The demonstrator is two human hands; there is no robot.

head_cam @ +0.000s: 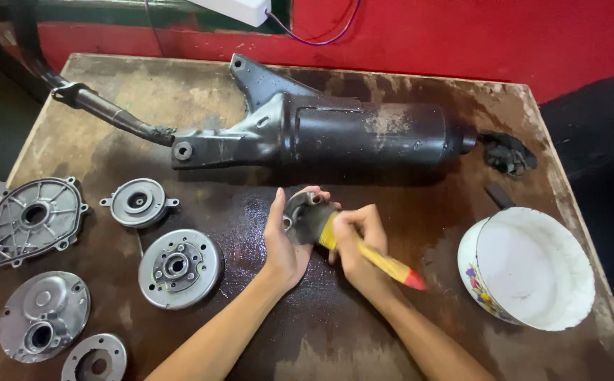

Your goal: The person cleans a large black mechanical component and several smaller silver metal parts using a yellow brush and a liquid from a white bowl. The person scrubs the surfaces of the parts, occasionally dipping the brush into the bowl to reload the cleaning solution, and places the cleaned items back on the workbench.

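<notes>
We are partway through brushing a small dark metal part (pixel 305 215), which our left hand (pixel 284 243) holds up over the wet middle of the wooden table (pixel 307 331), fingers curled closed around it. Our right hand (pixel 356 243) is closed around a paintbrush (pixel 381 261) with a yellow handle and red end, its bristles pressed on the part. The next move seems to call for turning the part in the fingers so the brush reaches the unbrushed faces. A black exhaust muffler (pixel 335 130) lies just behind, a white enamel bowl (pixel 533 264) sits to the right, and grey engine covers (pixel 28 219) and a round rotor (pixel 178 268) lie to the left; nothing blocks the hands.
</notes>
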